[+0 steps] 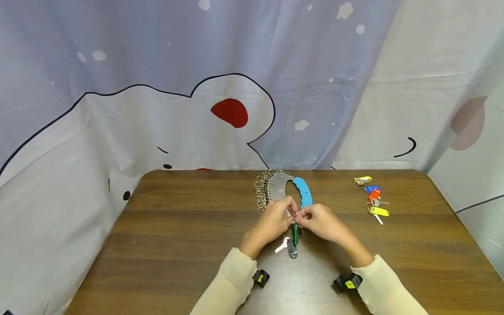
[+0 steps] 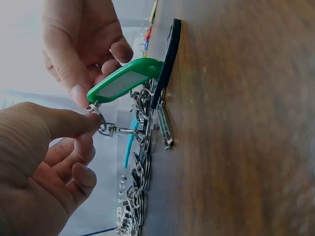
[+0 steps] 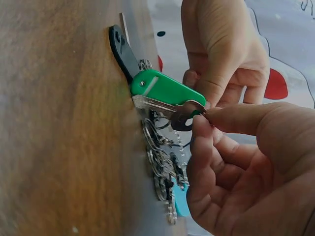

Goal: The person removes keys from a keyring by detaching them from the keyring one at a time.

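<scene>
My left hand pinches a small split key ring between thumb and forefinger. From the other side, the thumb and fingertip of my right hand grip the same ring. A green key tag and a silver key hang at this ring, which joins a swivel clasp. Just below are a black tag and another key. Behind the hands lies a curved metal plate with a blue handle, its edge lined with several rings. My left hand covers part of the plate.
Toward the right of the wooden table lie a yellow tag, a red tag, a blue tag and another yellow tag, with keys beside them. A printed curtain hangs behind the far edge.
</scene>
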Available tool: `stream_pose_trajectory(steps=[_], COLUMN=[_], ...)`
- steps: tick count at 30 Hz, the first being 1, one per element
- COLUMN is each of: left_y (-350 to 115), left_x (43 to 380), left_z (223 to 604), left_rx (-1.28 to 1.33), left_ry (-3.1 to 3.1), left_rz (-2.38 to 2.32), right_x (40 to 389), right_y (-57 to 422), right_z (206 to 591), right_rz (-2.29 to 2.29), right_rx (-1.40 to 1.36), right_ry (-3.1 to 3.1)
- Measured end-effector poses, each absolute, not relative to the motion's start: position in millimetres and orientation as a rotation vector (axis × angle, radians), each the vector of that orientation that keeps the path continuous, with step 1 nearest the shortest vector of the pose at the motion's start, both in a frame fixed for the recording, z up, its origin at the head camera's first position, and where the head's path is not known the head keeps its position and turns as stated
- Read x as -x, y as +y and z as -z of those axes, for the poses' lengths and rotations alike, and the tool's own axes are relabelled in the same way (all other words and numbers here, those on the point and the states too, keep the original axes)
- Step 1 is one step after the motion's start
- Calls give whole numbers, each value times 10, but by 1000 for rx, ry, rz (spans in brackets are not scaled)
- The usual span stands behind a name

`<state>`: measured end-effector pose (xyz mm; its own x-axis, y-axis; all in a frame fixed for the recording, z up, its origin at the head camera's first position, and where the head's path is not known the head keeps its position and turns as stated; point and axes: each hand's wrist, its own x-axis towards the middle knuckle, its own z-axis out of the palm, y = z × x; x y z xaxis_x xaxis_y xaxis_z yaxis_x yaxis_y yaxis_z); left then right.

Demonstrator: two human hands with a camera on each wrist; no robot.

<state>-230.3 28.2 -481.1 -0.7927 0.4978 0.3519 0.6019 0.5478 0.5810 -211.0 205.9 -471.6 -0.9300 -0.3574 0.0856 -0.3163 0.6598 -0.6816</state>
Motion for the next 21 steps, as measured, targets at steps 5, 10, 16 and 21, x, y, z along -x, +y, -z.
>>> stream_pose_trajectory(steps=[5,10,16,21], left_y=[279,251,215,223], left_x=[2300,2314,2337,2339], left_z=[4803,4799,4820,4826], left_rx=[951,970,986,993], left_ry=[-2647,-2668,-2710,-2717], left_rz=[1042,1075,1126,1152], right_x=[2119,2111,2105,2091], right_y=[2055,2047,2050,2048], right_z=[4719,4722,4705,4692], right_rz=[1175,1126,1096,1119], right_rx=[455,421,446,486], right_ry=[2766,2794,2844,2844])
